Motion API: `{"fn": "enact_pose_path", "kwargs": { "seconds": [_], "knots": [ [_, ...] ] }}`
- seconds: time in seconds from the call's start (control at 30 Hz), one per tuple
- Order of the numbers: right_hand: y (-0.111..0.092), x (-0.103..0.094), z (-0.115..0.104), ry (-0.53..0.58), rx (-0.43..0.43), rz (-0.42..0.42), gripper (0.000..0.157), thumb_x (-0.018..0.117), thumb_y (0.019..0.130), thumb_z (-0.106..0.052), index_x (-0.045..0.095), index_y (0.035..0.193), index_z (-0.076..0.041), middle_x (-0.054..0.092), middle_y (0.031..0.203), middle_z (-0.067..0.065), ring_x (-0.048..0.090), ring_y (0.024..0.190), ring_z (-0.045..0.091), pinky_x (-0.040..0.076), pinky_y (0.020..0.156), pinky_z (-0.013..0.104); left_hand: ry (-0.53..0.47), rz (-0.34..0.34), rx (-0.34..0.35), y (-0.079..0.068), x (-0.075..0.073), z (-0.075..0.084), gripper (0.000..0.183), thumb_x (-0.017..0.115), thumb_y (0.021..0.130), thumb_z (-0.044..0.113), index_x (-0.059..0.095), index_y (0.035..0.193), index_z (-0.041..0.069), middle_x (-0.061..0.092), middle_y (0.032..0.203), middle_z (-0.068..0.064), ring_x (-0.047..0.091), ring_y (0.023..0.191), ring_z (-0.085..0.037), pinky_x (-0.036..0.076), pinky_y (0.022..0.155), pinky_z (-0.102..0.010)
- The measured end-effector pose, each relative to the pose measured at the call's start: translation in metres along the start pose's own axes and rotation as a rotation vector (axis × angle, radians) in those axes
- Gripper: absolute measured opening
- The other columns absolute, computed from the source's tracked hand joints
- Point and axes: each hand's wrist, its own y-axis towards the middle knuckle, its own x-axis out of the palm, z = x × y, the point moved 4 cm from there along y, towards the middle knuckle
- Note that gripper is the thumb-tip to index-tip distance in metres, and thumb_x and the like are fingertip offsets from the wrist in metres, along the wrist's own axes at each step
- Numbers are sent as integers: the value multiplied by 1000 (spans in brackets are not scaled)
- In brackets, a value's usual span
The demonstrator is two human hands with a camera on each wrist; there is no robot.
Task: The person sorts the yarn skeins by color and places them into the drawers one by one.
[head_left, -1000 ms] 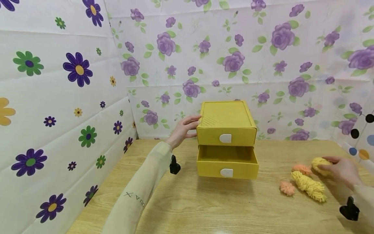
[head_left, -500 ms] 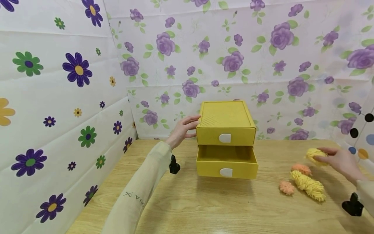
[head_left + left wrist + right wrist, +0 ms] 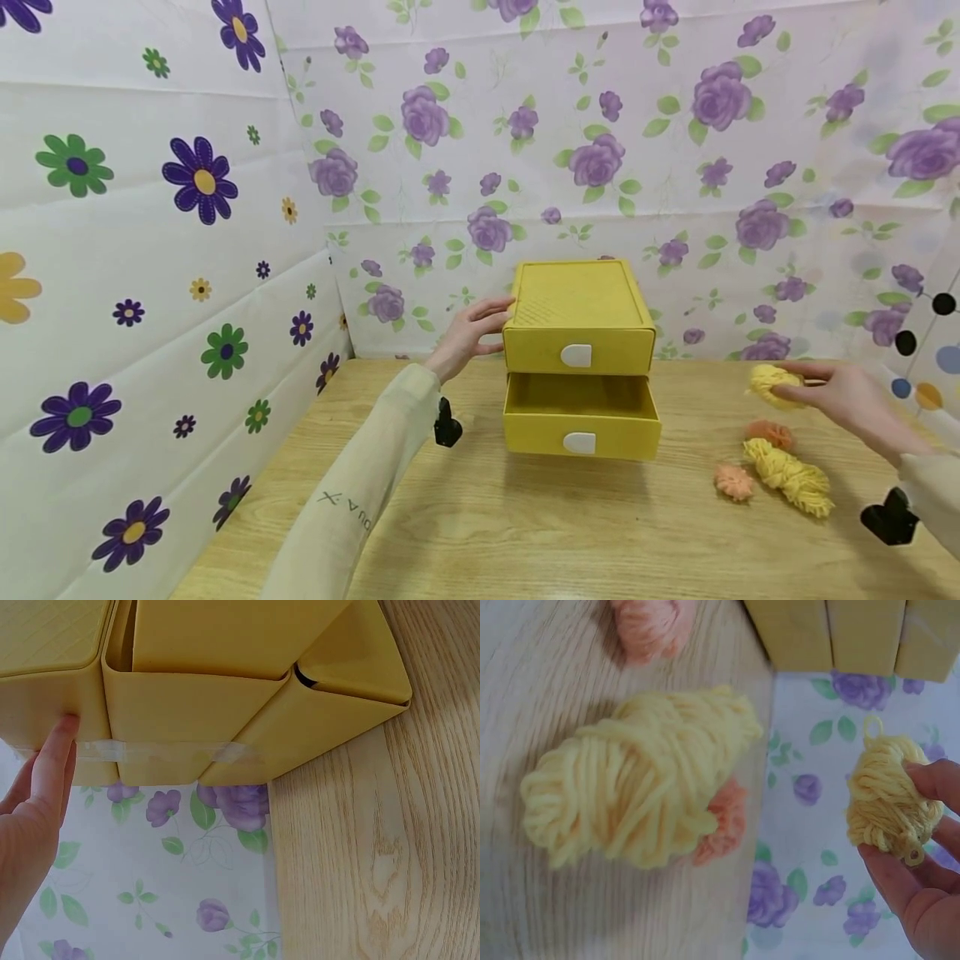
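Note:
In the head view a yellow drawer unit [image 3: 581, 293] stands mid-table, its lower drawer [image 3: 581, 435] pulled out and its upper drawer shut. My left hand [image 3: 471, 335] touches the unit's left side with fingers extended; the left wrist view shows a fingertip against that side wall [image 3: 45, 705]. Off to the right, my right hand [image 3: 851, 404] pinches a small ball of yellow yarn [image 3: 889, 799] between thumb and fingers, raised above the table. Below it on the table lie a longer skein of yellow yarn [image 3: 787, 477] and two peach yarn balls, one behind the skein [image 3: 770, 434], one left of it.
The wooden table [image 3: 585, 533] meets flowered cloth walls [image 3: 480, 167] at the back and left. A dotted cloth [image 3: 930, 367] hangs at the right edge. Clear tape [image 3: 97, 750] runs along the drawer unit's side.
My right hand has lifted the yellow yarn ball off the table and carried it leftward and up. My left hand stays at the drawer unit's side.

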Motion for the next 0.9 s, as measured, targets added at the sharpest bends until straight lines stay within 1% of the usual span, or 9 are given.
{"fn": "enact_pose_path", "kwargs": {
  "seconds": [0.07, 0.23, 0.33, 0.57, 0.7, 0.9],
  "knots": [
    [0, 0, -6, -2, -20, 3, 61, 47, 63, -45, 33, 112, -11, 29, 107, 21, 35, 84, 34, 34, 50, 36, 2, 1, 0, 0, 0, 0, 37, 46, 72, 23, 38, 108, 16, 38, 105, 1, 40, 86, -19, 35, 63, -35],
    [-3, -2, -20, 39, -63, 13, 56, 50, 62, -42, 39, 108, -13, 34, 104, 20, 38, 83, 32, 35, 52, 37, 3, -2, -7, 1, 0, -1, 38, 45, 72, 23, 38, 108, 16, 38, 104, 1, 41, 85, -19, 35, 63, -36],
    [-4, -3, -28, 53, -77, 21, 51, 50, 62, -41, 41, 106, -18, 36, 103, 17, 39, 83, 30, 36, 52, 37, 0, -2, -3, 1, 0, 0, 38, 45, 72, 23, 37, 109, 15, 38, 105, 0, 41, 85, -19, 35, 63, -36],
    [-9, -5, -53, 61, -114, 0, 47, 51, 62, -40, 42, 104, -24, 37, 103, 14, 38, 85, 27, 35, 55, 39, 5, -1, 4, 0, 0, 0, 39, 45, 72, 23, 37, 109, 15, 36, 106, 0, 41, 86, -19, 35, 63, -35],
    [-11, -5, -67, 68, -150, 5, 43, 52, 61, -39, 44, 101, -24, 39, 101, 9, 40, 84, 24, 35, 57, 39, 5, 0, 5, 0, 0, 0, 39, 46, 72, 23, 37, 109, 15, 36, 106, -1, 40, 86, -19, 36, 63, -35],
    [-14, -4, -87, 89, -200, 9, 39, 53, 61, -36, 46, 98, -27, 38, 103, 4, 41, 82, 20, 35, 58, 37, 4, 0, -1, 0, 0, 0, 37, 46, 72, 22, 38, 108, 15, 37, 105, 0, 41, 86, -19, 36, 62, -35]
  ]
}}
